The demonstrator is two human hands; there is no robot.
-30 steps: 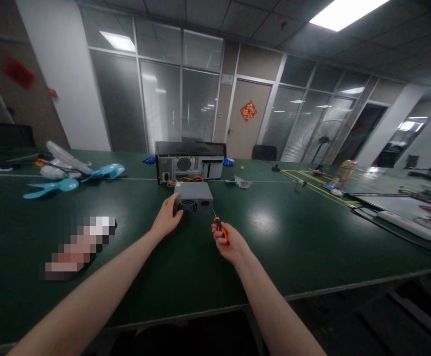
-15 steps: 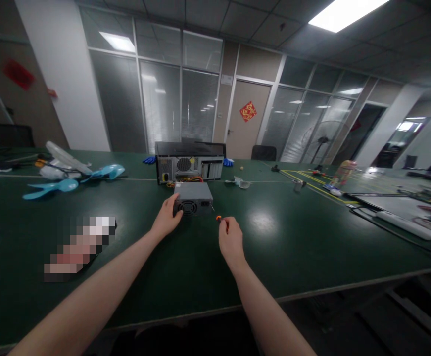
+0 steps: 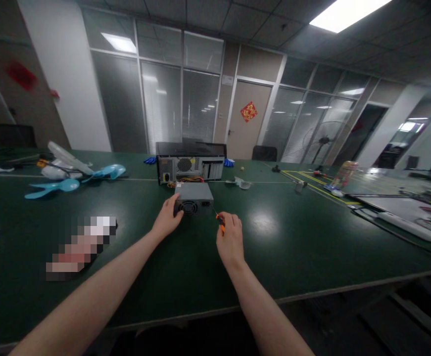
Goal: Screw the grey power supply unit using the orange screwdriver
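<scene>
- The left hand [image 3: 166, 221] holds the near left corner of the grey power supply [image 3: 195, 190], thumb parted from the fingers and close to the fan grille; if that hold slackened, the box could slide or pivot under sideways push.
- The power supply sits on the table just in front of the open computer case [image 3: 191, 164]. Coloured cables [image 3: 192, 179] bunch between the two, and a hard shove backward could pinch them.
- The orange-and-black screwdriver [image 3: 221, 226] points at the right edge of the box's front; whether its tip is seated is too small to tell. A slanted shaft could slip and scratch the metal.
- The right hand [image 3: 231, 240] is closed around the handle; too little forward pressure could let the tip ride out.
- Pale blue blades [image 3: 57, 186] lie at the left on the green table [image 3: 282, 257], its glossy top catching glare.
- Behind, glass partitions [image 3: 159, 104] lead to a door [image 3: 243, 133] with a red diamond sign [image 3: 249, 112], then a standing fan [image 3: 322, 142].
</scene>
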